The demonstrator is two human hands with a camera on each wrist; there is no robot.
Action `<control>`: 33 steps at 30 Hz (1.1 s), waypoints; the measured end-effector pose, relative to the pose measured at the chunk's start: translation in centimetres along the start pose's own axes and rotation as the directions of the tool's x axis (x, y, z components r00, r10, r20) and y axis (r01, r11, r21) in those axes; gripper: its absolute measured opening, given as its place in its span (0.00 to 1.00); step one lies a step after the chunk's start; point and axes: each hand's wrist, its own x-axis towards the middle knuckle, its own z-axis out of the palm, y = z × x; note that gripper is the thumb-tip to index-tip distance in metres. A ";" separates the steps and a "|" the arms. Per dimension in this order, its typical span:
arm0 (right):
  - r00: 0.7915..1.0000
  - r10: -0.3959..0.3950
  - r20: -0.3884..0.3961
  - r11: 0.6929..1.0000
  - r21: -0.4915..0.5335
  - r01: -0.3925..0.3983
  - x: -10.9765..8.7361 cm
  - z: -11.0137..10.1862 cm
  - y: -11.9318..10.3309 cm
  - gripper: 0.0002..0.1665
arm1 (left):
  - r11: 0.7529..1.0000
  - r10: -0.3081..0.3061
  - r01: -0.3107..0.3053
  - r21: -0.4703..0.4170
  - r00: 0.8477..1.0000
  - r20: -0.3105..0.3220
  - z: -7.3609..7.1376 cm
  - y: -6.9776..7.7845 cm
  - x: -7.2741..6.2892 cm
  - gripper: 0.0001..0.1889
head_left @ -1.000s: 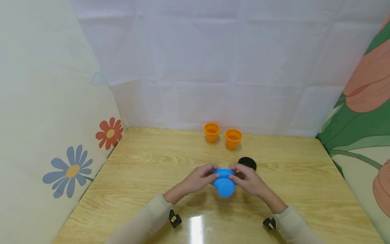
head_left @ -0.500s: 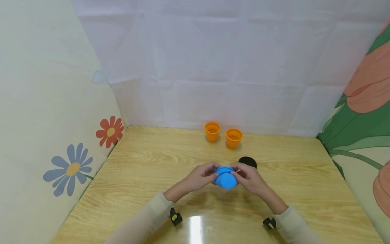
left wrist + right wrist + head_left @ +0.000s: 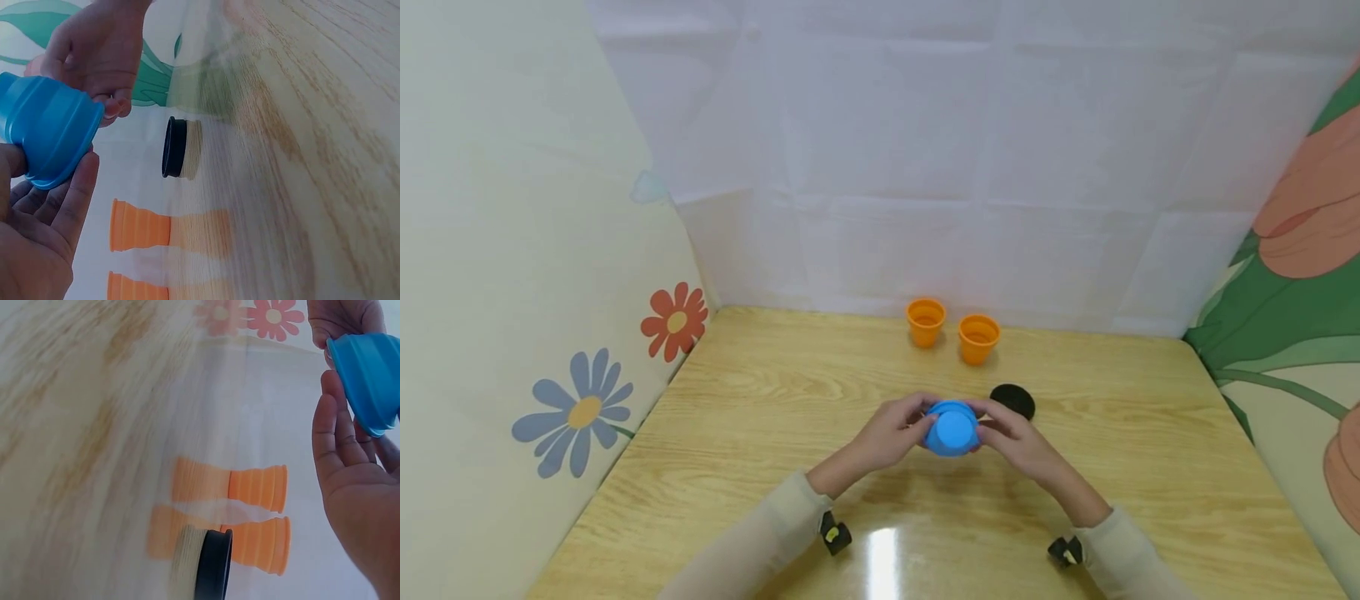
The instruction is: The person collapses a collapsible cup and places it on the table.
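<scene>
A blue collapsible cup (image 3: 953, 430) is held between both hands above the table, its base turned toward the head camera and its rim facing away. My left hand (image 3: 891, 433) grips it from the left, thumb on the near side and fingers around the rim. From the other side my right hand (image 3: 1017, 440) grips it in the same manner. Ridged walls and a wide rim show on the blue cup (image 3: 50, 128) in the left wrist view. What lies inside the cup is hidden.
Two orange cups (image 3: 926, 323) (image 3: 978, 339) stand upright near the back of the wooden table (image 3: 760, 400). A flat, round black piece (image 3: 1013, 402) sits just beyond my right hand. Behind the table hangs a white cloth (image 3: 880, 167).
The blue cup has tipped, so its base now faces the head camera more directly and its side looks shorter. Both hands keep their grip and have risen slightly in view.
</scene>
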 end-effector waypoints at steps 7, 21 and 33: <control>1.000 0.019 -0.018 0.999 -0.029 -0.019 -0.1 0.0 0.0 0.23 | 0.989 -0.071 0.076 -0.129 0.997 0.041 0.1 0.0 0.0 0.16; 0.986 -0.160 -0.049 0.946 -0.293 0.139 -0.1 0.2 0.3 0.20 | 0.969 -0.102 0.130 -0.212 0.985 0.139 0.5 -0.3 -0.1 0.18; 0.991 0.060 -0.124 0.990 -0.122 -0.075 -0.3 -0.1 0.0 0.20 | 0.965 -0.097 0.116 -0.235 0.991 0.089 0.1 0.2 -0.1 0.13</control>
